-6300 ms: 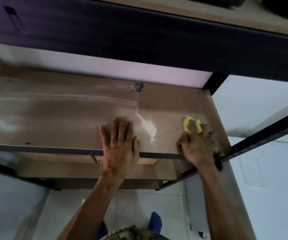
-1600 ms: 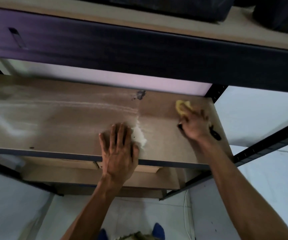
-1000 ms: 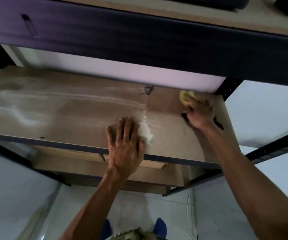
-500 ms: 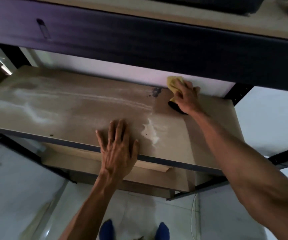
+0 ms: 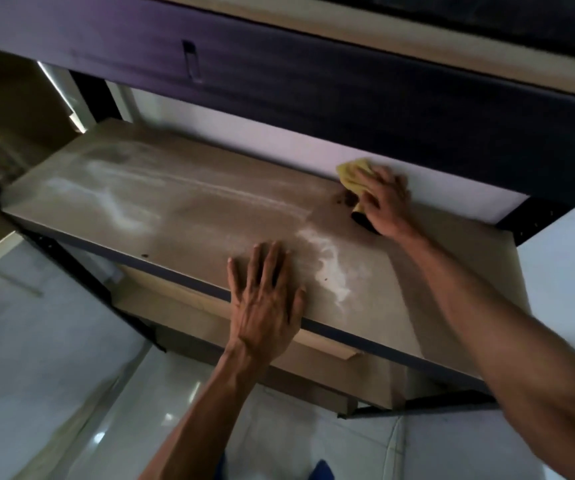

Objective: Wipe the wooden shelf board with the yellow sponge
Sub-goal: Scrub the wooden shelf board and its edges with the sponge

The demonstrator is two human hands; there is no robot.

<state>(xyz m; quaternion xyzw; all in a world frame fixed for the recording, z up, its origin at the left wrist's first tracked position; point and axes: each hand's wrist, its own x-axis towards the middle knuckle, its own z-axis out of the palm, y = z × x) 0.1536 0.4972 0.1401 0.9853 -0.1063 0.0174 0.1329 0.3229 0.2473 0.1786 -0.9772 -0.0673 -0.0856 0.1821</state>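
The right hand [image 5: 384,206] grips the yellow sponge [image 5: 352,175] at the back edge of the wooden shelf board [image 5: 210,216], upper right of the frame, with the long dusty part stretching left, while the left hand [image 5: 265,299] lies flat, fingers spread.

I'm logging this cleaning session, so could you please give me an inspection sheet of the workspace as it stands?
Surface: wooden shelf board, white dusty streaks at left and centre, dark spot near the back edge.
Job's things: yellow sponge at the back edge by the spot.
Clutter: nothing seen.
Grippers: right hand grips the sponge; left hand flat on the front edge.
Cables: nothing seen.
Surroundings: upper shelf beam overhead, pale floor below.
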